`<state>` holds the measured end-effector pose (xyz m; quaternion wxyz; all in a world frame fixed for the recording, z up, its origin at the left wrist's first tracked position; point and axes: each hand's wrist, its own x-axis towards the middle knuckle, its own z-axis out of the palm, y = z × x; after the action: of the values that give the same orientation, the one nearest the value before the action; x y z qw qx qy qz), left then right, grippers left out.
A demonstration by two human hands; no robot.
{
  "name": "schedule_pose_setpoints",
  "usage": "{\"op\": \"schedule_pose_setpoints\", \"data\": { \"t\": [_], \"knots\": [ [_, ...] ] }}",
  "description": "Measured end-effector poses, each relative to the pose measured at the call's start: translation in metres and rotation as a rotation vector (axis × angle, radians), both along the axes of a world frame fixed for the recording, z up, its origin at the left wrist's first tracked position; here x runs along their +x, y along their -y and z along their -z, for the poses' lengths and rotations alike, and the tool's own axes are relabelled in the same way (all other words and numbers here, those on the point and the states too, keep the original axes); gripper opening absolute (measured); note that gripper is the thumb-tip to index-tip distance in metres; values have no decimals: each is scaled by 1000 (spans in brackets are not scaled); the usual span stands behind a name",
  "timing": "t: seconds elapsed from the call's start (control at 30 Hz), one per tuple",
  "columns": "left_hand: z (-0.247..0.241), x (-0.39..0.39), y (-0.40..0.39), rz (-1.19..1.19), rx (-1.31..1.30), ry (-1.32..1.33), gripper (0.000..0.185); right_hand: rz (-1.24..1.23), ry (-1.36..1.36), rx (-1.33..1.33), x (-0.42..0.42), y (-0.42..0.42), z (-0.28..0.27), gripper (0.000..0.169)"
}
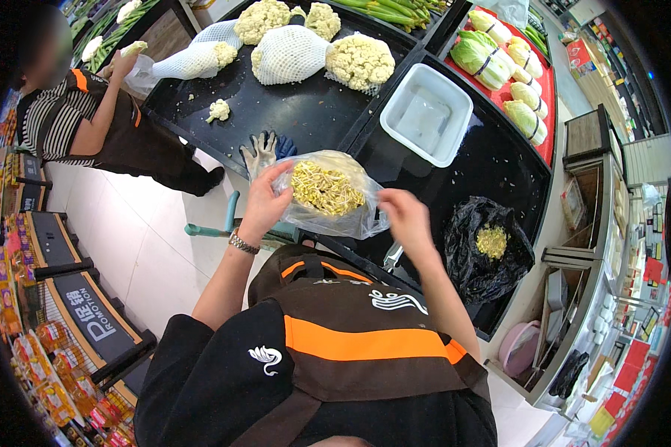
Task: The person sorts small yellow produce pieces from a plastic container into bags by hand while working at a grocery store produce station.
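A clear plastic bag (341, 223) lies wide at its mouth before me, with yellow bean sprouts (327, 189) inside. My left hand (268, 198) grips the bag's left rim between thumb and fingers. At the right rim is my right hand (403, 220), slightly blurred; whether its fingers pinch the plastic cannot be told. Just beyond my left hand lies a work glove (260, 151) with a pale palm, beside a dark blue one. A white plastic tub (428, 114) with a wet bottom stands beyond the bag. To the right, a black plastic bag (461, 251) holds yellowish scraps (492, 241).
Cauliflowers (360, 61), some in white foam nets, sit on the black display counter (307, 112), with a small floret (218, 110) nearer. Napa cabbages (483, 58) lie on red lining at the right. Another person (89, 117) stands at the left, holding a vegetable and a bag.
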<state>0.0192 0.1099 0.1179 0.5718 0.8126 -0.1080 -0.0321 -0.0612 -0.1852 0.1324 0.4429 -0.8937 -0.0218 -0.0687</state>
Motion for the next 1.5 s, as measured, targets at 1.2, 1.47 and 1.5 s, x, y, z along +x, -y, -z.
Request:
{"op": "schedule_pose_setpoints", "data": {
  "t": [1.2,1.47,1.5],
  "knots": [
    [21,14,-6,-42,9,2,44,-310,-29,-193,38,-97,75,30],
    [20,14,-3,-17,45,1,45,-53,28,-219,83,-81,97,13],
    [21,13,-3,-15,49,4,45,-53,33,-259,86,-83,100,12]
  ]
}}
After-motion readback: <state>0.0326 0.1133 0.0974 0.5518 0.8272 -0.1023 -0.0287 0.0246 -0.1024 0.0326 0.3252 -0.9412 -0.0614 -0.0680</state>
